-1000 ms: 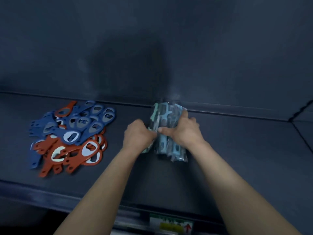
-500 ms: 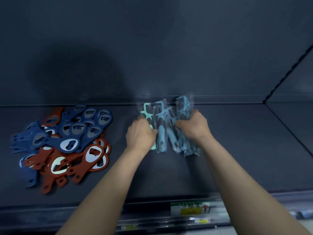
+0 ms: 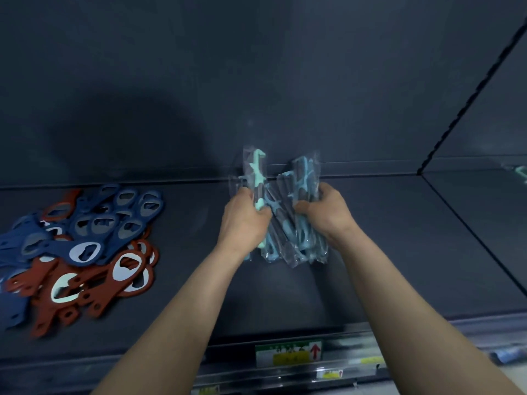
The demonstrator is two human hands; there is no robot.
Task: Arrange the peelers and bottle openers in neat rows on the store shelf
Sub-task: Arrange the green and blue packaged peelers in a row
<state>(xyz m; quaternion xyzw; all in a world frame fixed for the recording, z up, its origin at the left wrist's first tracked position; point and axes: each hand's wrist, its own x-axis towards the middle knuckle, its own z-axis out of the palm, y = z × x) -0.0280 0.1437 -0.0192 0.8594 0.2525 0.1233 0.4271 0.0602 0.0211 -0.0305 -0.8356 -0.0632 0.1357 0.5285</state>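
Observation:
A bundle of blue and mint-green peelers [image 3: 285, 223] in clear plastic sleeves stands on end near the middle of the dark shelf [image 3: 399, 252]. My left hand [image 3: 242, 220] grips the mint-green peeler at the bundle's left side. My right hand [image 3: 325, 212] grips the blue peelers on the right side. The sleeves fan apart at the top between the two hands. A loose heap of blue and red bottle openers [image 3: 79, 243] lies flat on the shelf at the left, apart from both hands.
The shelf's dark back wall [image 3: 256, 95] rises just behind the peelers. A divider seam [image 3: 467, 223] runs diagonally at the right, with another pale green item [image 3: 521, 171] beyond it. Price labels [image 3: 288, 353] sit on the front rail.
The two hands have drawn apart, spreading the peeler bundle wider. The left hand has lifted the mint-green peeler higher. The view has shifted slightly right and closer.

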